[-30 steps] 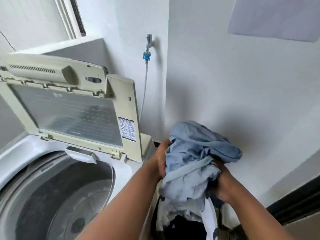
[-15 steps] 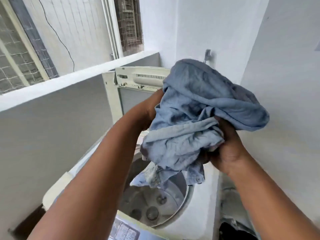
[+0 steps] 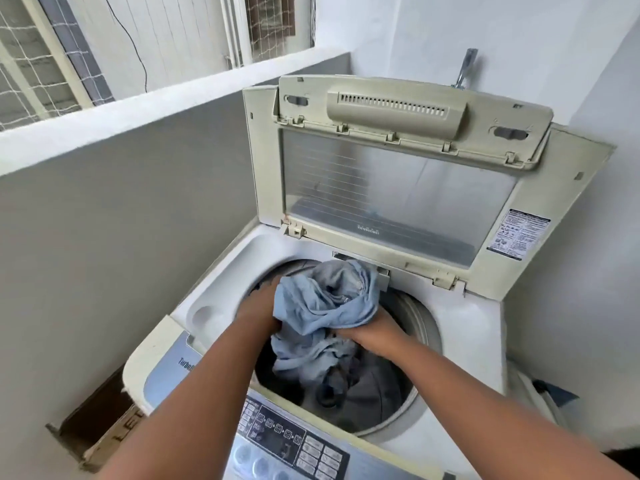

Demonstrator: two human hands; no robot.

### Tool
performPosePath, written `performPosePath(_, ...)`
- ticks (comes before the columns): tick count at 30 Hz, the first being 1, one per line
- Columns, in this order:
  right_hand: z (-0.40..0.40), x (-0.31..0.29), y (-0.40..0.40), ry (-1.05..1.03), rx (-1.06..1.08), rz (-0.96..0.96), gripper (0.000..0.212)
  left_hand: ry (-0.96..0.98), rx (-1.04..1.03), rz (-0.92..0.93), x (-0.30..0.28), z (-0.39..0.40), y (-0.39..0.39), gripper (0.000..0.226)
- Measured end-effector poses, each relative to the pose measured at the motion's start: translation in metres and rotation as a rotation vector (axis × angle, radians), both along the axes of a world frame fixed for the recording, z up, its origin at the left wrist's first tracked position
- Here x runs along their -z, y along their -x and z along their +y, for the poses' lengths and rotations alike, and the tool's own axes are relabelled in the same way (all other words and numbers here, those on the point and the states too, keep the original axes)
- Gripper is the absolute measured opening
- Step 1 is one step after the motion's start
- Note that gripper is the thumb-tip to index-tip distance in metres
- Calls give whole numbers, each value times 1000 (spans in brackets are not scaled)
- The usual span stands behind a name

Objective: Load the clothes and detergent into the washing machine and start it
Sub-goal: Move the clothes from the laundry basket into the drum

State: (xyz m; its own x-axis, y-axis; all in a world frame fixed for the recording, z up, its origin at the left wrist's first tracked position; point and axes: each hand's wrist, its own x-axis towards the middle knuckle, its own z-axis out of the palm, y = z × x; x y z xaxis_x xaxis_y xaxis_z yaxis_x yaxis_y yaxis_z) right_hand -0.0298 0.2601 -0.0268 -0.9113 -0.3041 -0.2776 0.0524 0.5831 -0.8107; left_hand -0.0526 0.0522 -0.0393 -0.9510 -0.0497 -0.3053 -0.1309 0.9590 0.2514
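A top-loading washing machine (image 3: 460, 344) stands open, its cream lid (image 3: 398, 181) raised upright at the back. A bundle of light blue clothes (image 3: 325, 303) hangs in the mouth of the drum (image 3: 415, 327), its lower end trailing down inside over darker fabric. My left hand (image 3: 258, 303) grips the bundle's left side and my right hand (image 3: 374, 332) grips its lower right side. Both hands are over the drum opening. No detergent is in view.
The control panel (image 3: 287, 441) with buttons runs along the machine's front edge, under my arms. A grey parapet wall (image 3: 121, 216) stands close on the left, a white wall on the right. A cardboard box (image 3: 100, 427) sits low left. A tap (image 3: 465, 69) sticks out behind the lid.
My hands have carried the blue bundle from chest height over the machine down into the drum opening. The view has swung down onto the machine.
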Motion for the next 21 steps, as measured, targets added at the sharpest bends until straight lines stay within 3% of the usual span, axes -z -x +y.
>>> performPosePath(2, 8, 7, 3, -132, -14, 10, 71, 267, 133, 63, 10, -3, 0, 73)
performPosePath(5, 22, 7, 2, -439, -22, 49, 102, 301, 255, 140, 18, 9, -1, 71)
performPosePath(13, 81, -5, 4, -741, -61, 375, 79, 103, 497, 345, -2, 112, 10, 87)
performPosePath(18, 161, -24, -17, -640, 34, 485, 71, -194, 727, 636, -26, 214, -3, 68)
performPosePath(21, 231, -31, -30, -575, 77, 552, 73, -263, 826, 800, -35, 275, -3, 66)
